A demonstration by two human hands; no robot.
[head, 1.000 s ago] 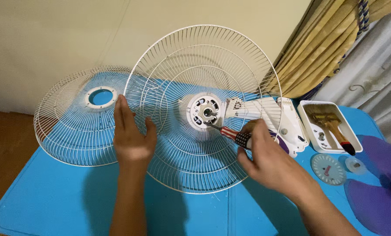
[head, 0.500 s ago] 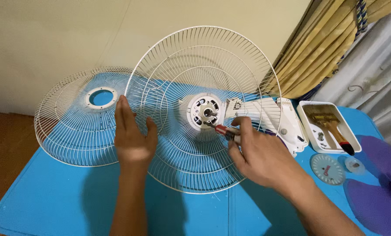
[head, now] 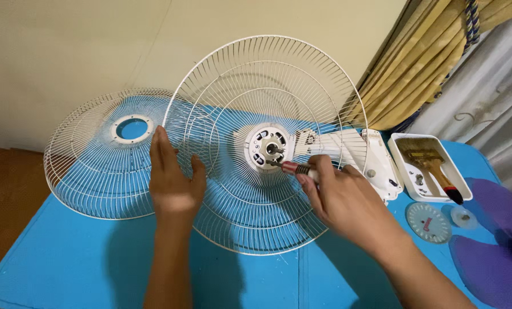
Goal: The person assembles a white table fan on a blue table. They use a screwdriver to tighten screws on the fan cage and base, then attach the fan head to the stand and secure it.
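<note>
Head view showed the screwdriver (head: 293,167) pinched in the right hand (head: 339,197), its shaft running up-left to the hub (head: 267,147) of the upright fan guard (head: 266,143), which the left hand (head: 173,180) gripped at the rim; since a second earlier the right hand had slid nearer the hub.

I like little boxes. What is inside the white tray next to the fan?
The white tray holds a paintbrush with a wooden handle, plus a few small dark bits, too tiny to name. Anything beneath the brush is hidden.
</note>
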